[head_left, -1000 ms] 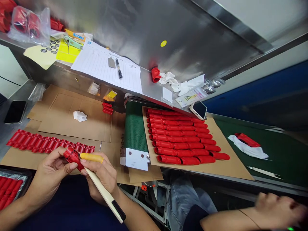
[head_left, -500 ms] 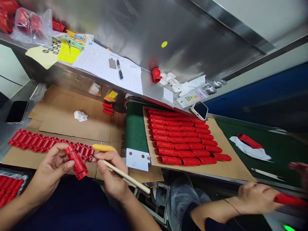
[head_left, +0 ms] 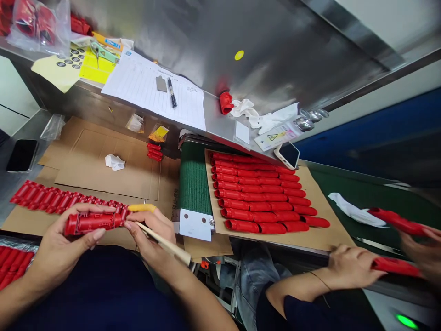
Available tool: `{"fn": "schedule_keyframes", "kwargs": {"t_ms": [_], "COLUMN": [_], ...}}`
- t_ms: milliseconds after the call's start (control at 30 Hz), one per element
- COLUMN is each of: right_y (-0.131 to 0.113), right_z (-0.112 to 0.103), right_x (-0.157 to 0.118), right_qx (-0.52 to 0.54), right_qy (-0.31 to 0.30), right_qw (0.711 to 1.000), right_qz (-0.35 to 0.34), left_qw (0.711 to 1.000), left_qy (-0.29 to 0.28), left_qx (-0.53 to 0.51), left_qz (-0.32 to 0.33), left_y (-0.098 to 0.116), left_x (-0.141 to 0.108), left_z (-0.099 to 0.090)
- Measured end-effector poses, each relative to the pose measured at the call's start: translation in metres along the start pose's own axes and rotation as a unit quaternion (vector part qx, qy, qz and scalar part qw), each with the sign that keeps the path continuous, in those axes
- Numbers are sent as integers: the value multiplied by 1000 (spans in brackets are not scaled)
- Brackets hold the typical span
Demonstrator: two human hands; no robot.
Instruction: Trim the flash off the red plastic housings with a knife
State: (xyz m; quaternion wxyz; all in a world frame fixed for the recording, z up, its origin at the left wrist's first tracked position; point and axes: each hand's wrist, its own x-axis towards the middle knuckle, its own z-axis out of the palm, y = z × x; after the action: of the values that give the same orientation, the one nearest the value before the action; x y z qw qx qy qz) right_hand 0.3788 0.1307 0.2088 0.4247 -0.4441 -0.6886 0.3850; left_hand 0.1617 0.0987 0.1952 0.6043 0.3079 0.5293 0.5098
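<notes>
My left hand point(head_left: 67, 246) is closed round a red plastic cylinder point(head_left: 93, 222) with cut-outs along its side, held nearly level in front of me. My right hand point(head_left: 155, 239) grips a pale wooden-handled tool point(head_left: 174, 249), its working tip hidden by the fingers. A yellow finger cot point(head_left: 142, 208) covers one right fingertip. The right thumb and fingers meet the cylinder's right end. Just behind my hands, a row of similar red pieces point(head_left: 48, 198) lies on cardboard point(head_left: 110, 177).
Right of the green belt point(head_left: 195, 181), rows of red tubes point(head_left: 262, 197) rest on cardboard. A co-worker's hand point(head_left: 354, 266) holds another tube. Paper sheets point(head_left: 144, 99) and a phone point(head_left: 288, 154) lie on the metal ledge; another phone point(head_left: 22, 155) lies at left.
The cylinder in my left hand has turned from steeply tilted to nearly level. My right hand has come left to its end. The co-worker's other hand has picked up a red tube from the white cloth.
</notes>
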Motion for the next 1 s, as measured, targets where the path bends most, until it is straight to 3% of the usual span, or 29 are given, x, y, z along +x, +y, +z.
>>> {"fn": "schedule_keyframes", "kwargs": {"t_ms": [67, 167, 367, 600, 800, 933, 1000], "right_y": [-2, -2, 3, 4, 4, 9, 12], "right_z": [-4, -3, 4, 5, 8, 5, 1], "right_x": [-3, -5, -5, -1, -3, -3, 1], "right_qx": [-58, -44, -14, -7, -26, -13, -28], "right_qy": [9, 10, 33, 38, 46, -2, -26], "right_qw": [989, 976, 973, 972, 975, 989, 984], "right_qz": [-139, -212, -229, -230, -217, -147, -175], "left_qw": [999, 998, 998, 999, 998, 998, 998], "left_qy": [12, -4, 16, -16, 23, 25, 16], "left_qx": [-37, -57, -61, -49, -37, -49, -63], "left_qz": [-6, -24, -21, -8, 38, 32, 4], "left_y": [1, 8, 17, 10, 8, 8, 10], "left_x": [2, 3, 3, 6, 6, 6, 9], "left_z": [1, 7, 17, 11, 11, 15, 17]}}
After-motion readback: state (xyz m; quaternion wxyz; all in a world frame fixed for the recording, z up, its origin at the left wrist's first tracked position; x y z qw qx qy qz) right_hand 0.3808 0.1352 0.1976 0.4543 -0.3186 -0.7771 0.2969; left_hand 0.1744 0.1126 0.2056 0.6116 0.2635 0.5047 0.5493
